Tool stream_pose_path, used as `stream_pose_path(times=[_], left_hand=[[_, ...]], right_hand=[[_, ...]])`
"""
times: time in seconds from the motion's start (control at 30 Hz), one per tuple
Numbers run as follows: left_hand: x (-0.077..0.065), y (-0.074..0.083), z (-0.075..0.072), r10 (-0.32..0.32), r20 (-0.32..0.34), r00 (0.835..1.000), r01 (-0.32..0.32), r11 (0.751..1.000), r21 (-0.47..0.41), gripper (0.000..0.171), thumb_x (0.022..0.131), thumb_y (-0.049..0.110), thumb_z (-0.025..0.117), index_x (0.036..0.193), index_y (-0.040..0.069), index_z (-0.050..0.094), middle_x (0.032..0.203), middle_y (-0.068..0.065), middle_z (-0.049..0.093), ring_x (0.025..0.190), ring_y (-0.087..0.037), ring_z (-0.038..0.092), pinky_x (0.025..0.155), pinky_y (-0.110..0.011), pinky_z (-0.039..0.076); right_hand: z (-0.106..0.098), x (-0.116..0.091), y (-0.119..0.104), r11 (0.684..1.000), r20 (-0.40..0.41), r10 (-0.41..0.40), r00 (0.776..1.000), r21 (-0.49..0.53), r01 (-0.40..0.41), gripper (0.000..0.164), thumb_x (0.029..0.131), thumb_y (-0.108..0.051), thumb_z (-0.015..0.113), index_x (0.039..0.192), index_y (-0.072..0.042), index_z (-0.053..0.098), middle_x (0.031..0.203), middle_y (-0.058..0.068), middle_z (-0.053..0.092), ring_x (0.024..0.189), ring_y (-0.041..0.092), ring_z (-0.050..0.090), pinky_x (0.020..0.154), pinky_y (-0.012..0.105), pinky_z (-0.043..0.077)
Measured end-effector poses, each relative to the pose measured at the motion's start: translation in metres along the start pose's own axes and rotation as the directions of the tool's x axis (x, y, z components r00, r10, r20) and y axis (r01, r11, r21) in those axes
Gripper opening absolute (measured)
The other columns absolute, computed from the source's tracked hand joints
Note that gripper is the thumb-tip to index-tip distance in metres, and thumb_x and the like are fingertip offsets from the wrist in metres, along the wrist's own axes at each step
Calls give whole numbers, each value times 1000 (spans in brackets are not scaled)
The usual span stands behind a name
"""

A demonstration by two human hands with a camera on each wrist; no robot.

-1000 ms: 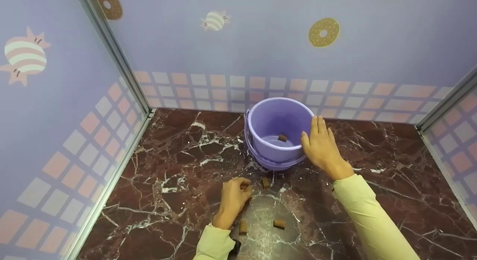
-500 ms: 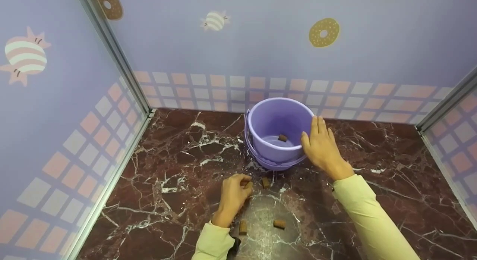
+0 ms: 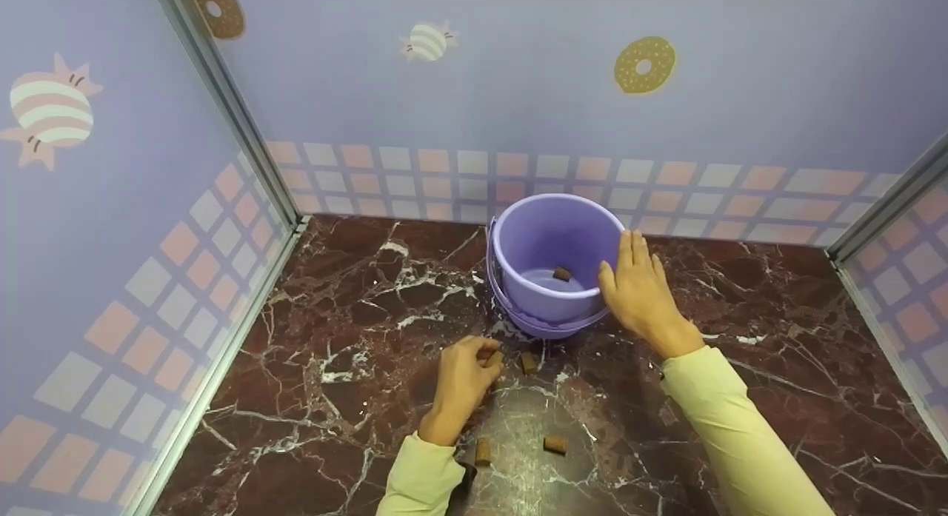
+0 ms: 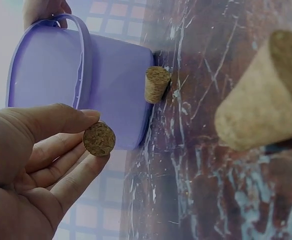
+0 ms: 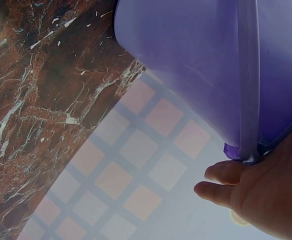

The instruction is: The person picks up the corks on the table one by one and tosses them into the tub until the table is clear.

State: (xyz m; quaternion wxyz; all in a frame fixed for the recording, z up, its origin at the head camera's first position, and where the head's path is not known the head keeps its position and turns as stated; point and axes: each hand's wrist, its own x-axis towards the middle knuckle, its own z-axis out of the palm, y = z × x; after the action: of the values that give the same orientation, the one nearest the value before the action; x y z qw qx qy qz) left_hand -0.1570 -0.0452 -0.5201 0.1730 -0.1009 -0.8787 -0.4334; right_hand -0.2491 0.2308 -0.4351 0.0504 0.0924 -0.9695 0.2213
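My left hand (image 3: 461,377) pinches a cork (image 4: 99,139) between thumb and fingertip, low in front of the purple bucket (image 3: 555,309). That cork shows its round speckled end in the left wrist view. Another cork (image 3: 528,363) lies just right of these fingers, near the bucket's base. On the right side of the bucket's rim rests my right hand (image 3: 643,290), its fingers laid straight along the edge. The right wrist view shows this hand (image 5: 271,190) beside the handle's joint. Inside the bucket, a cork (image 3: 561,274) lies on the bottom.
Two more corks, one (image 3: 483,451) by the left wrist and one (image 3: 555,445) to its right, lie on the dark red marbled surface (image 3: 355,397). The bucket's handle (image 3: 511,309) hangs down at the front. Patterned walls (image 3: 518,94) enclose the back and both sides.
My left hand has moved slightly forward, toward the bucket, with the cork in its fingers. The right hand and the bucket have stayed in place.
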Motion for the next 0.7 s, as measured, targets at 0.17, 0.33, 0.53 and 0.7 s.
stream_pose_path(times=[0.17,0.33,0.53,0.7], left_hand=[[4,3,-2,8,1,1000,-8,1000,1,17,78,-12,82,92,-4,79,86,-11,76,76,-24,76,70,-32,64],[9,6,-4,-4,11,1000,4,1000,-26,19,78,-13,83,95,-6,78,89,-13,76,79,-27,76,72,-33,65],[12,9,-6,-9,12,1000,10,998,-63,22,76,-16,83,96,-8,77,92,-17,75,81,-30,77,74,-37,66],[13,10,-7,14,-5,1000,-14,998,-62,22,76,-15,82,95,-7,78,92,-15,75,80,-28,77,73,-34,66]], right_hand=[[0,0,1,1000,-1,-1,1000,0,1,71,113,-28,35,160,19,9,167,41,8,158,49,9,129,63,5],[0,0,2,1000,-2,-2,1000,-1,2,71,113,-28,34,160,19,10,167,41,8,158,49,8,129,63,5],[0,0,1,1000,10,0,1000,0,0,71,113,-27,35,160,19,9,167,41,7,158,49,8,129,63,4],[-1,0,0,1000,16,4,1000,4,-4,71,113,-28,34,160,19,8,167,41,6,159,49,7,128,63,4]])
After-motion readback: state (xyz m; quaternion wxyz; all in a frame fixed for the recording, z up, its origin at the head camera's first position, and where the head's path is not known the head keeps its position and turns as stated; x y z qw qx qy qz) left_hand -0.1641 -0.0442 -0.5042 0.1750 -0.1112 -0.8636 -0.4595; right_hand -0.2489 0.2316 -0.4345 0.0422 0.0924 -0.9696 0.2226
